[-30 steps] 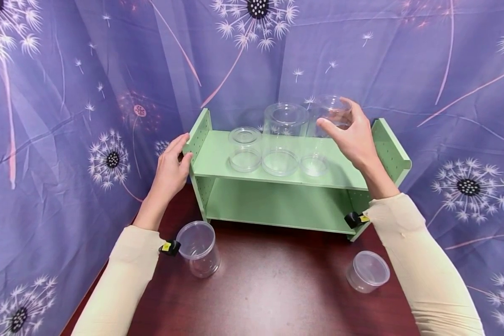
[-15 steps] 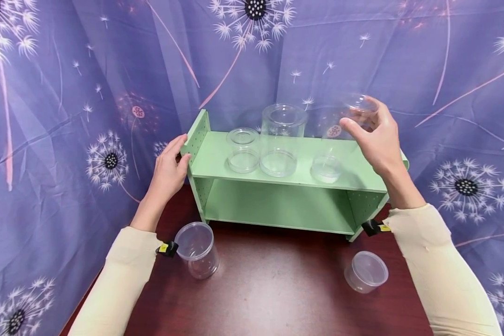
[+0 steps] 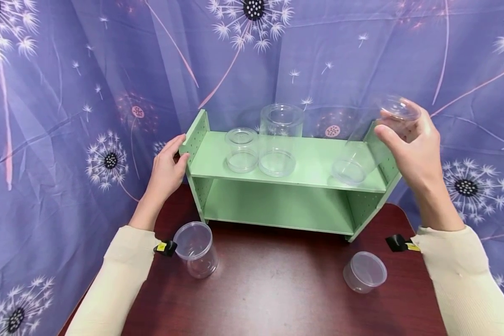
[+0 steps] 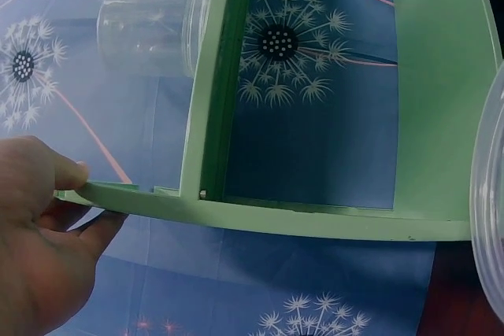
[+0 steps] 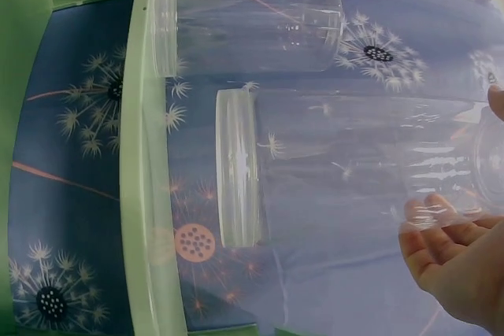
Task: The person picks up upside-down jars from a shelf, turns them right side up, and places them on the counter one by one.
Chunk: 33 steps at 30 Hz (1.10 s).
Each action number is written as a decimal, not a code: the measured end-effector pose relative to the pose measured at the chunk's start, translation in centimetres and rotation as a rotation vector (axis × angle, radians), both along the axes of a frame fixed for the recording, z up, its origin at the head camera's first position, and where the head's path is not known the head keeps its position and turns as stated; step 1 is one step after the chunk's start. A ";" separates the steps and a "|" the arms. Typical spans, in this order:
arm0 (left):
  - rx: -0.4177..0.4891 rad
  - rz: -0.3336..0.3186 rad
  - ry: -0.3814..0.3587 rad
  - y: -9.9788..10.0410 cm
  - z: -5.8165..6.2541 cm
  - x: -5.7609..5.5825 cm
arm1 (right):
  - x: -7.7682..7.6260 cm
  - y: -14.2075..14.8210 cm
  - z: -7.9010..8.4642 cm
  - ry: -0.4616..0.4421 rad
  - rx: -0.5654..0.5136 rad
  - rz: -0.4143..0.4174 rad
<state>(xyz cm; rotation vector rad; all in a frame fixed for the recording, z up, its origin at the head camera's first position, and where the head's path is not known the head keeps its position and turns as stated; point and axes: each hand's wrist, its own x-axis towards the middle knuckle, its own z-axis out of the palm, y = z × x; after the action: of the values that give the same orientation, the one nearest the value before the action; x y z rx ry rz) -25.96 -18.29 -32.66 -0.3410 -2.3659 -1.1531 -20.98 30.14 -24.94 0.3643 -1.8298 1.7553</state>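
Observation:
My right hand (image 3: 420, 154) holds a tall clear plastic jar (image 3: 349, 171) by its upper end, thumb on one side and fingers on the other. The jar is upside down and tilted, its lid end lower left, over the right part of a green two-tier shelf (image 3: 290, 182). In the right wrist view a gap shows between the jar's lid (image 5: 239, 167) and the board. My left hand (image 3: 165, 165) grips the shelf's left side panel, thumb on the inner face. On the top board stand a small clear jar (image 3: 241, 151) and a larger one (image 3: 279, 140), both upside down.
A clear jar (image 3: 197, 252) stands on the dark red table (image 3: 277, 303) at front left, below my left forearm. A short clear tub (image 3: 364, 272) sits at front right. Purple dandelion-print cloth (image 3: 340, 46) hangs close behind the shelf and along both sides.
My right hand has moved right with the tall jar, away from the two standing jars, and the jar leans more now. The left hand stays on the side panel.

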 end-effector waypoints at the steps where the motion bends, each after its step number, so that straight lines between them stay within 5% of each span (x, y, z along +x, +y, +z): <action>1: 0.005 0.000 0.002 0.0 -0.1 0.0 | 0.2 0.1 -0.1 0.012 -0.015 0.008; 22: 0.046 0.022 -0.014 -0.1 -0.3 0.0 | 5.7 0.9 -3.2 0.211 -0.136 0.124; 33: 0.014 0.038 -0.014 -0.2 -0.4 0.0 | 7.9 1.2 -6.6 0.139 -0.140 0.131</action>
<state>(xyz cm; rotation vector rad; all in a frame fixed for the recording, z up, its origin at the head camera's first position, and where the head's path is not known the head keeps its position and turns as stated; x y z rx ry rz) -25.97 -18.45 -33.05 -0.2830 -2.3646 -1.1571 -13.06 31.34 -31.55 0.5459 -1.6085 1.8835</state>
